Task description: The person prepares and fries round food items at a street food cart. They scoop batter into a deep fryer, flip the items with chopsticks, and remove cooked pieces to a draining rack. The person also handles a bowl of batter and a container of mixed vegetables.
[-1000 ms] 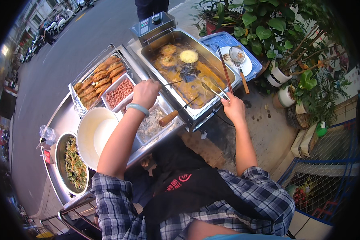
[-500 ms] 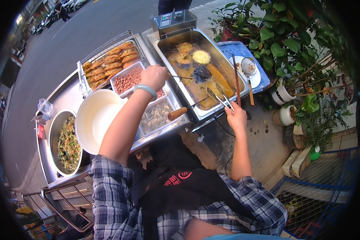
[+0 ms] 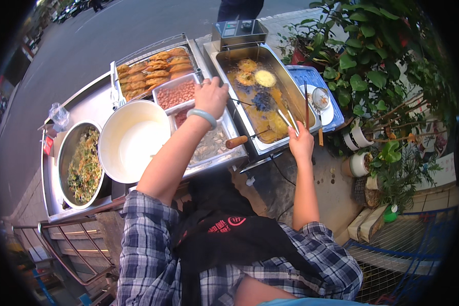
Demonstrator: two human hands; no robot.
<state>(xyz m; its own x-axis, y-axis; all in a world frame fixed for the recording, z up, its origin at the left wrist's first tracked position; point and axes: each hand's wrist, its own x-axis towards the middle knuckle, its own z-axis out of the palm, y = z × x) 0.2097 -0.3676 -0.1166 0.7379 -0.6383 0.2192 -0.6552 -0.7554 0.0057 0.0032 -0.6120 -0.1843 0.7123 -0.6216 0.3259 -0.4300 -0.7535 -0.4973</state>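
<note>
A metal cart (image 3: 89, 99) is stretched across the left of the scene, and against its right side a rectangular fryer (image 3: 280, 142) is set, filled with yellow-brown oil. On the cart, a wide cream pot (image 3: 137, 145) with a bare inside is placed just beside a steel bowl (image 3: 62, 166), in which chopped mixed vegetables (image 3: 84, 171) are heaped. Browned fried pieces (image 3: 155, 74) are lined up in rows at the far side. Beyond the fryer, a white plate (image 3: 330, 113) and a skimmer (image 3: 320, 97) are carried by a blue tray (image 3: 321, 75). A white tub (image 3: 181, 107) of reddish peanuts is partly overlapped by the left hand (image 3: 211, 97), whose fingers are bent downward; whether anything is gripped there cannot be told. Near it, a thin metal shaft (image 3: 242, 101) is extended into the oil. By the right hand (image 3: 302, 144), metal tongs (image 3: 288, 117) are gripped and held out over the fryer. A wooden handle (image 3: 236, 142) is angled over the fryer's near left edge. In the oil, at the far end, a pale yellow fritter (image 3: 264, 78) is floated beside browner ones (image 3: 247, 65).
</note>
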